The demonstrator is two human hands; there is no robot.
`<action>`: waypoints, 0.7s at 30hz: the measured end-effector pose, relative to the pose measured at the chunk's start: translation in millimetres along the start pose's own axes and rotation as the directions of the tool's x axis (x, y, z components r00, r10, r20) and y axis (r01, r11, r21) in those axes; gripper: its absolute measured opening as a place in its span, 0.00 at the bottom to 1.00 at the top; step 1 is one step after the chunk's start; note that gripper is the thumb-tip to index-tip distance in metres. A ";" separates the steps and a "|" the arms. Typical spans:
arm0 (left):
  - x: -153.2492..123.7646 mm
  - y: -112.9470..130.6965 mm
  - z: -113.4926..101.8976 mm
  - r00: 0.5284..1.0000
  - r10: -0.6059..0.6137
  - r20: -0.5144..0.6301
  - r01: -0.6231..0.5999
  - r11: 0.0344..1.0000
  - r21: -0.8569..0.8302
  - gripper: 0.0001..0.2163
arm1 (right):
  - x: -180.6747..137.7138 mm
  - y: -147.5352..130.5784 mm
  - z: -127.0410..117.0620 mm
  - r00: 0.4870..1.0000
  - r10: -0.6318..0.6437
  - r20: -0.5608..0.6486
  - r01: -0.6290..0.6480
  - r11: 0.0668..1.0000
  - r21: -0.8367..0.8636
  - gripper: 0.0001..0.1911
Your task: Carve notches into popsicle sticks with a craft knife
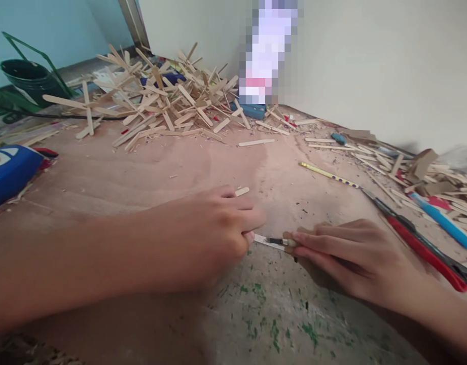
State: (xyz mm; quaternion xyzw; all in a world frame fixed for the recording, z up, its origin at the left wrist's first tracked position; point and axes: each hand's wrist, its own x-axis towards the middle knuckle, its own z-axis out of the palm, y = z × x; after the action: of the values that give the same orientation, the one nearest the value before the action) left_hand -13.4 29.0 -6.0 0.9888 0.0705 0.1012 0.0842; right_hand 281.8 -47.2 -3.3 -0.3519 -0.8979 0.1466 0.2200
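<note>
Plywood bench [142, 167], heap [168, 101] of sticks far. My left hand [214, 233] clamps stick [260, 240] flat, near centre; right hand [343, 253] fisted round knife [281, 242], tip on stick. Stick light, likely brittle: pin close to knife.

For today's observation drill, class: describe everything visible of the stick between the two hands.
The stick is a thin, flat, pale strip, wood by its look, lying flat on the table. Only a short length shows; the rest is hidden under the curled left hand, which pins it. The dark metal tip of the knife, gripped in the right hand, rests on its exposed end. Whether it is cut through cannot be told.
</note>
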 end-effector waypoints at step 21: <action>0.5 -0.6 -0.9 1.000 0.002 -0.004 -0.002 1.000 0.017 0.07 | 0.2 -1.0 0.6 1.000 -0.008 0.005 0.008 1.000 -0.012 0.06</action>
State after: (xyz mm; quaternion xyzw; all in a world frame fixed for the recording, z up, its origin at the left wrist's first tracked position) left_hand -13.2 29.8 -5.2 0.9893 0.0706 0.1029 0.0758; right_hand 280.7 -47.8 -3.4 -0.3494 -0.9007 0.1413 0.2162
